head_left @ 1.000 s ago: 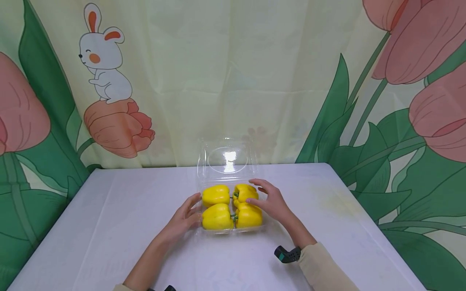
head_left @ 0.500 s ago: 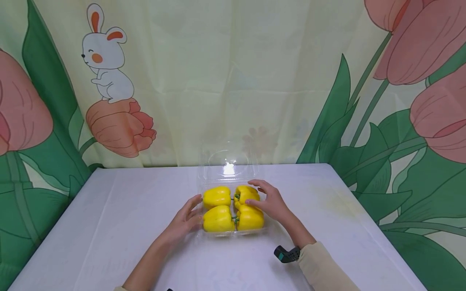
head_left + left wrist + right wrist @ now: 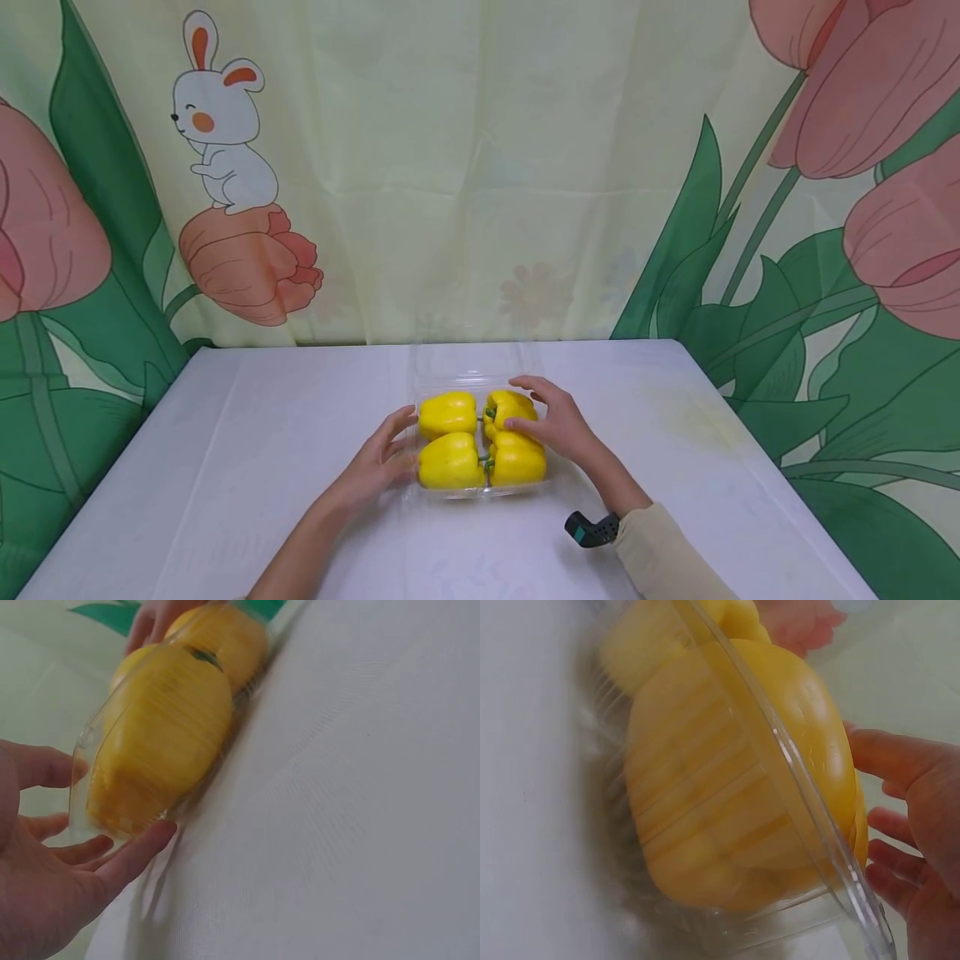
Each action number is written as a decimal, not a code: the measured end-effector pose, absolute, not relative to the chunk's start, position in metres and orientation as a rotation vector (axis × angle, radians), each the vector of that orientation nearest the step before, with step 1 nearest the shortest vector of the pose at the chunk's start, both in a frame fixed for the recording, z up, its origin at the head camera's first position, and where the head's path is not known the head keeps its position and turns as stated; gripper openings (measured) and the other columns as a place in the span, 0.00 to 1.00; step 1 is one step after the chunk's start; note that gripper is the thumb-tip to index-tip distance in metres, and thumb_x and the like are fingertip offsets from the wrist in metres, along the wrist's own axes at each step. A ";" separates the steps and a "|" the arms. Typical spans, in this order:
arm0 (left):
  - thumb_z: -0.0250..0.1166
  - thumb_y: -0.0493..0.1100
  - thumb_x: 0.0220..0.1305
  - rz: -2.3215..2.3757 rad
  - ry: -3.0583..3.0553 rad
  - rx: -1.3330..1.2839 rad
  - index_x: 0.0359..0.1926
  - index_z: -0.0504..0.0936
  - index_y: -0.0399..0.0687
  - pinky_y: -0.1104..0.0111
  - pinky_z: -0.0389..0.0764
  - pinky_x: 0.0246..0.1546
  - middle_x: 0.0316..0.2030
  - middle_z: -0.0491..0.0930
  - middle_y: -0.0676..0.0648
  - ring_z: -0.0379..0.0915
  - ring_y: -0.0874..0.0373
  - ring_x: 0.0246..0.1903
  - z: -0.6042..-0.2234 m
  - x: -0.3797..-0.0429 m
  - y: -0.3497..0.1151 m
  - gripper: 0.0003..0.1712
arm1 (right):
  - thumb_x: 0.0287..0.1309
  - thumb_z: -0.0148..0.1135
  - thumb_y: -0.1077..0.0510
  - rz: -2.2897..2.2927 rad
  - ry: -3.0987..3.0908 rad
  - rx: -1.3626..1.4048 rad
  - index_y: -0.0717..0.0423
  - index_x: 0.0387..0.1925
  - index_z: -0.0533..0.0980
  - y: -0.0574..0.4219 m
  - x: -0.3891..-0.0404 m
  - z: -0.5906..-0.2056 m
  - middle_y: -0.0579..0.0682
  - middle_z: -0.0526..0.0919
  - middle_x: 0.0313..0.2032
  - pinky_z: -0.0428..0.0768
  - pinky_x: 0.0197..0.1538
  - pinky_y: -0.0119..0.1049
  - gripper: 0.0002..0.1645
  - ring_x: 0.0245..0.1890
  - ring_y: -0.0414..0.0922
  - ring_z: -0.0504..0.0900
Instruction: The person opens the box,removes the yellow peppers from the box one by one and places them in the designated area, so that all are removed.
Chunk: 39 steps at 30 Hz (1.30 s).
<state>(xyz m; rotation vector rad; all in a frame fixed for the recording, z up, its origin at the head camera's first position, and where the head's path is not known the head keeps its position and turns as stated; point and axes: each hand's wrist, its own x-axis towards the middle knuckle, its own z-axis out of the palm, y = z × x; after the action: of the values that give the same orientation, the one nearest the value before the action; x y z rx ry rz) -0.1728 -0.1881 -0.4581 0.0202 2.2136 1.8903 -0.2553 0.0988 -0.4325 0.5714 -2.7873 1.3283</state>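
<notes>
Several yellow bell peppers lie in a clear plastic clamshell container (image 3: 517,492), its clear lid (image 3: 472,358) tilted back behind it. My left hand (image 3: 378,458) grips the container's left wall. In the left wrist view, its thumb is at the rim and its fingertips reach the lower edge beside a bell pepper (image 3: 169,727). My right hand (image 3: 558,421) spans the back right bell pepper (image 3: 512,406), thumb on its near side and fingers behind. In the right wrist view, a bell pepper (image 3: 705,787) shows through the container wall, partly hiding the right fingertips.
A white cloth covers the table (image 3: 247,467). Behind it hangs a pale curtain (image 3: 465,167) printed with a rabbit and tulips. A black device (image 3: 592,529) sits at the right wrist, by a beige sleeve (image 3: 667,550).
The container and its bell peppers have shifted slightly nearer to me, with both hands moving along. The lid has tipped farther back and down.
</notes>
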 end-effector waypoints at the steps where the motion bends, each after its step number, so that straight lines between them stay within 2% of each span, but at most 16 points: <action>1: 0.64 0.42 0.60 1.885 2.214 0.025 0.73 0.55 0.66 0.52 0.76 0.58 0.74 0.54 0.49 0.55 0.42 0.72 -0.458 -0.172 -0.188 0.44 | 0.48 0.74 0.51 1.332 -2.789 0.571 0.48 0.61 0.72 0.099 -0.255 -0.433 0.50 0.74 0.63 0.71 0.65 0.55 0.36 0.65 0.55 0.71; 11: 0.66 0.41 0.56 1.826 2.178 0.140 0.74 0.51 0.62 0.45 0.70 0.62 0.76 0.46 0.49 0.51 0.41 0.73 -0.457 -0.171 -0.194 0.49 | 0.48 0.74 0.50 1.312 -2.786 0.602 0.50 0.60 0.72 0.099 -0.247 -0.431 0.50 0.75 0.61 0.72 0.64 0.54 0.37 0.63 0.54 0.73; 22: 0.65 0.40 0.55 1.786 2.192 0.173 0.74 0.52 0.62 0.42 0.66 0.64 0.77 0.45 0.48 0.51 0.40 0.72 -0.453 -0.168 -0.196 0.49 | 0.47 0.75 0.49 1.278 -2.822 0.599 0.46 0.60 0.73 0.099 -0.243 -0.430 0.47 0.76 0.61 0.73 0.64 0.53 0.37 0.62 0.51 0.73; 28: 0.65 0.39 0.56 1.791 2.179 0.205 0.74 0.52 0.61 0.46 0.70 0.62 0.76 0.46 0.47 0.51 0.37 0.72 -0.452 -0.167 -0.198 0.48 | 0.46 0.75 0.50 1.270 -2.843 0.584 0.47 0.60 0.73 0.098 -0.241 -0.429 0.46 0.76 0.61 0.74 0.63 0.52 0.37 0.62 0.49 0.73; 39: 0.69 0.39 0.54 1.802 2.151 0.177 0.73 0.55 0.62 0.52 0.77 0.58 0.76 0.47 0.47 0.51 0.36 0.71 -0.450 -0.166 -0.200 0.49 | 0.45 0.76 0.49 1.202 -2.866 0.615 0.47 0.60 0.73 0.097 -0.241 -0.428 0.46 0.75 0.62 0.74 0.63 0.53 0.38 0.62 0.52 0.73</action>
<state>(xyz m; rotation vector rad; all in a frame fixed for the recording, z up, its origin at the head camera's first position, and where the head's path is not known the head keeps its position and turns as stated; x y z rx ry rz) -0.1658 -0.1996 -0.4504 0.1770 2.1512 1.8021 -0.2408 0.0971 -0.4280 0.6151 -2.8658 1.2024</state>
